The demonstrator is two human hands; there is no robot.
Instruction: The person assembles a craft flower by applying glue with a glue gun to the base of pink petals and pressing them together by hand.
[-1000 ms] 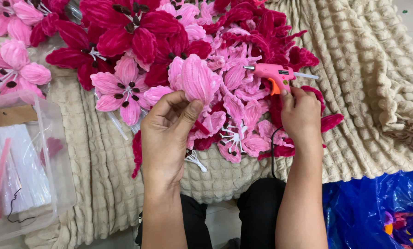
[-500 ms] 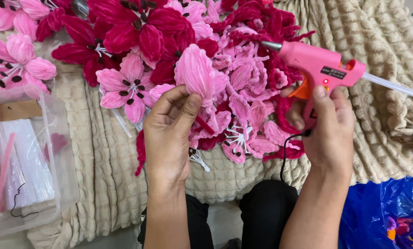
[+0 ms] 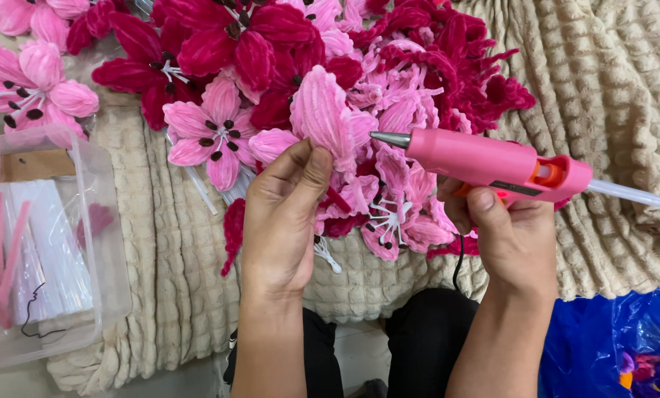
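Right now my left hand pinches one pink chenille petal upright between thumb and fingers, while my right hand is wrapped around one pink glue gun, its nozzle at 3 o'clock of the petal. I'd keep the tip near the base, dabbing sparingly. At 9 o'clock sits one clear plastic box.

A dense heap of pink and crimson chenille flowers blocks the upper middle. A clear plastic box stands at the left edge, and a blue plastic bag fills the lower right. The beige quilted blanket lies bare at upper right and between box and left hand.
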